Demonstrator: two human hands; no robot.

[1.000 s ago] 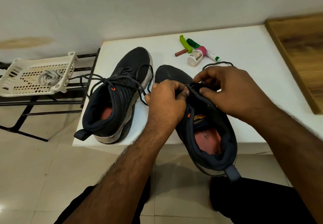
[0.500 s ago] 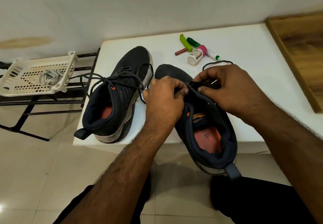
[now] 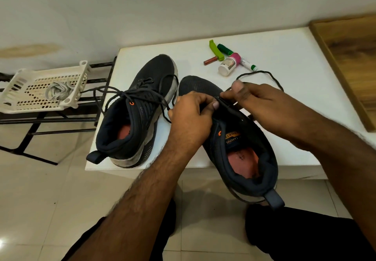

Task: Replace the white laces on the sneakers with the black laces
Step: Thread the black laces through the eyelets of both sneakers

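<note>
two hands on rt sneaker [image 3: 240,144] at table [image 3: 284,89] front edge: left hand [image 3: 193,116] pinches eyelet area, right hand [image 3: 262,104] pinches black lace [image 3: 270,75]. left sneaker [image 3: 140,108] laced, beside. white laces [image 3: 59,90] in basket [image 3: 24,94].

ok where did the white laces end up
In the head view, the white laces lie bundled in the white basket on the black rack, left of the table.

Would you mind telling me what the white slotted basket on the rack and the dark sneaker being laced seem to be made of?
White slotted basket: looks like moulded plastic, matt, judging by its regular punched slots and rigid rim. Dark sneaker: apparently knitted mesh fabric, given the fine perforated weave on the toe; padded cloth collar.
</note>
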